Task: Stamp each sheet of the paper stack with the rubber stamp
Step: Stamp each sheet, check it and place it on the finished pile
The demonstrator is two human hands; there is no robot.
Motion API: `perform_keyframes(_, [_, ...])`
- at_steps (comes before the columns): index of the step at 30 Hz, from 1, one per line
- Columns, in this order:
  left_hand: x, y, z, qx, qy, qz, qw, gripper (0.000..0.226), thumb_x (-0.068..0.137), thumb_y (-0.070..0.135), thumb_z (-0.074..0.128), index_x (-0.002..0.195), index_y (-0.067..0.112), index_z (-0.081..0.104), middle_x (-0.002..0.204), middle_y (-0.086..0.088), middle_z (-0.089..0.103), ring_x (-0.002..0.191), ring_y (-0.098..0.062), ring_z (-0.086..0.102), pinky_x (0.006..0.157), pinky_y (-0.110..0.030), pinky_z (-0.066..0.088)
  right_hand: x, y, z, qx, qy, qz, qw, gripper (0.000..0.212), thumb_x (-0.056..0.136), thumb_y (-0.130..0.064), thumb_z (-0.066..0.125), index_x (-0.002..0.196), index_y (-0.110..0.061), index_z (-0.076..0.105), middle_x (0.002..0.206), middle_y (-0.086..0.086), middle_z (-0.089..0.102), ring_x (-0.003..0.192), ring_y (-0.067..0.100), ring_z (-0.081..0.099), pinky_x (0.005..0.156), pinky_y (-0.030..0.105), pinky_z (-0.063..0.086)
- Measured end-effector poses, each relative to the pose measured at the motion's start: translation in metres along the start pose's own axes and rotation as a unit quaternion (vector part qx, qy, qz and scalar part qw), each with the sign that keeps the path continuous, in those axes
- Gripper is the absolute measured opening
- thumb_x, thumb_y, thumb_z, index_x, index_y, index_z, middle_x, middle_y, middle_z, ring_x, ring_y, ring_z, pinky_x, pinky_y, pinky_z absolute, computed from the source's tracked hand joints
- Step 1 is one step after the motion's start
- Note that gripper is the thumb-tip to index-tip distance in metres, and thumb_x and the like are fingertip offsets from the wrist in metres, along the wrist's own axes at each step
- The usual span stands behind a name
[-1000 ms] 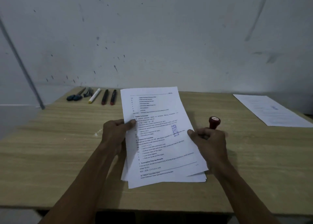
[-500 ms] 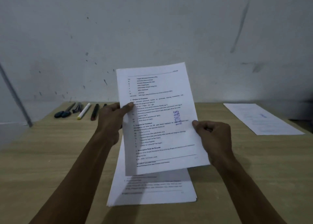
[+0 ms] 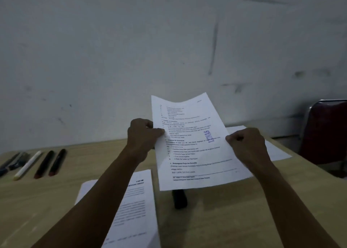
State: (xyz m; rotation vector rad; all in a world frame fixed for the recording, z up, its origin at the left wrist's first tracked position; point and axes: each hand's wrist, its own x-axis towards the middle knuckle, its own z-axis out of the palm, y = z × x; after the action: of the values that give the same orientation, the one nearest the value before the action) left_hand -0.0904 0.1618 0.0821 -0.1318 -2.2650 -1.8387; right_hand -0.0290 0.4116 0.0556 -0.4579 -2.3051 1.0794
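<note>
Stamped sheet (image 3: 195,146) (held aloft) between both hands

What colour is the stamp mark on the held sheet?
Blue-purple stamp mark on the sheet, head view.

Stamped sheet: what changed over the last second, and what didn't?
The stamped sheet went from lying on the paper stack to being held in the air, carried rightward toward the sheet lying at the table's far right. The right hand let go of the rubber stamp, which now rests on the table. Unchanged: the left hand and right hand pinch the sheet's side edges; the pens have not moved.
</note>
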Motion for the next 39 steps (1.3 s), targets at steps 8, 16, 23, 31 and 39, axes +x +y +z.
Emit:
perform_keyframes(8, [0.028, -0.008, 0.138, 0.108, -0.079, -0.013, 0.991, 0.014, 0.074, -0.002, 0.066, 0.081, -0.012, 0.061, 0.082, -0.020, 0.067, 0.068, -0.032, 0.069, 0.045, -0.039, 0.057, 0.055, 0.087, -0.017, -0.214, 0.008, 0.085, 0.973, 0.024, 0.094, -0.031, 0.060, 0.109, -0.013, 0.064, 0.110, 0.009, 0.065, 0.099, 0.030, 0.063, 0.078, 0.034, 0.048])
perform_keyframes(16, [0.056, -0.046, 0.246, 0.129, -0.134, -0.075, 0.980, 0.015, 0.077, 0.007, 0.056, 0.089, -0.002, 0.054, 0.096, -0.019, 0.063, 0.070, -0.032, 0.064, 0.035, -0.017, 0.034, 0.098, 0.158, -0.024, -0.255, 0.005, 0.129, 0.958, 0.021, 0.096, -0.027, 0.058, 0.111, -0.012, 0.059, 0.110, 0.009, 0.064, 0.099, 0.028, 0.063, 0.077, 0.033, 0.046])
perform_keyframes(23, [0.100, -0.072, 0.303, 0.161, -0.132, -0.061, 0.976, 0.012, 0.072, 0.011, 0.061, 0.080, 0.001, 0.059, 0.091, -0.015, 0.067, 0.077, -0.033, 0.067, 0.049, -0.026, 0.044, 0.164, 0.206, -0.013, -0.280, 0.030, 0.115, 0.953, 0.021, 0.095, -0.025, 0.060, 0.109, -0.008, 0.061, 0.106, 0.010, 0.065, 0.094, 0.027, 0.063, 0.071, 0.032, 0.045])
perform_keyframes(31, [0.139, -0.087, 0.348, 0.183, -0.120, -0.057, 0.974, 0.024, 0.080, 0.003, 0.063, 0.066, 0.013, 0.045, 0.079, -0.005, 0.056, 0.081, -0.028, 0.062, 0.061, -0.031, 0.048, 0.222, 0.239, 0.004, -0.305, 0.035, 0.082, 0.948, 0.024, 0.094, -0.024, 0.062, 0.107, -0.005, 0.065, 0.097, 0.012, 0.068, 0.081, 0.025, 0.065, 0.066, 0.029, 0.046])
perform_keyframes(39, [0.144, -0.097, 0.362, 0.261, -0.132, -0.042, 0.955, 0.022, 0.075, 0.010, 0.061, 0.097, 0.007, 0.060, 0.099, -0.009, 0.065, 0.076, -0.022, 0.061, 0.056, -0.028, 0.047, 0.239, 0.255, 0.011, -0.310, 0.053, 0.073, 0.946, 0.027, 0.091, -0.031, 0.065, 0.100, -0.006, 0.066, 0.096, 0.009, 0.066, 0.086, 0.027, 0.063, 0.074, 0.035, 0.052])
